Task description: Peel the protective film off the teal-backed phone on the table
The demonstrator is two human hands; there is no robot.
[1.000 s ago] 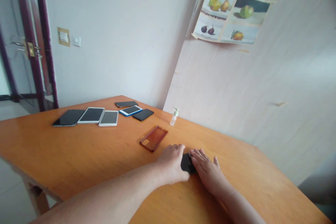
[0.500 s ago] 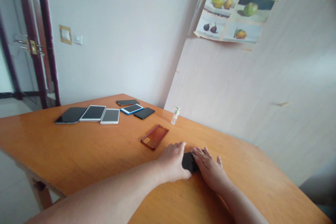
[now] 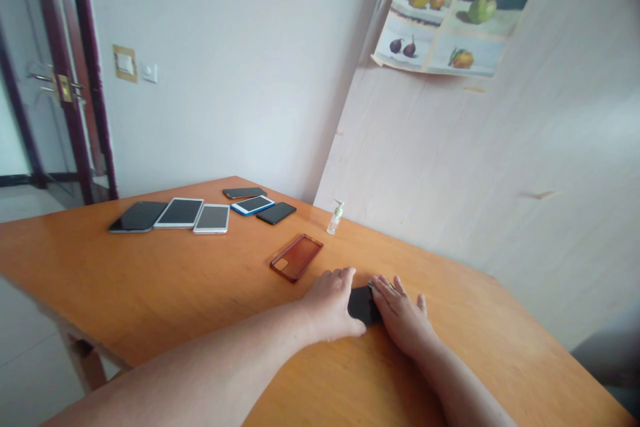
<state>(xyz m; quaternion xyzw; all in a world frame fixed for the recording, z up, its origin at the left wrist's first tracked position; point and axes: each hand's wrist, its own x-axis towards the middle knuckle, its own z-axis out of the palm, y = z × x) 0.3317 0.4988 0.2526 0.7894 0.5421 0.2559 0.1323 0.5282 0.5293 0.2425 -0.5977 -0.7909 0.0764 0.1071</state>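
A dark smartphone (image 3: 363,305) lies flat on the wooden table in front of me. My left hand (image 3: 336,303) grips its left end, thumb on the near edge and fingers along the far edge. Across the phone's right part my right hand (image 3: 403,313) rests flat, fingers stretched out and covering that end. A small greyish bit shows by the right fingertips; I cannot make out what it is. Just beyond the left hand sits a reddish-brown translucent phone case (image 3: 299,257).
A small clear pump bottle (image 3: 335,218) stands near the table's back edge. Further left lie a black tablet (image 3: 139,217), a white tablet (image 3: 179,212), a smaller white tablet (image 3: 212,218), a blue-edged phone (image 3: 253,205) and two dark phones (image 3: 277,213). A wall and leaning board border the wooden table (image 3: 200,280).
My right hand has shifted slightly to the right on the phone, baring a little more of its surface. My left hand keeps its grip. The view has tilted slightly.
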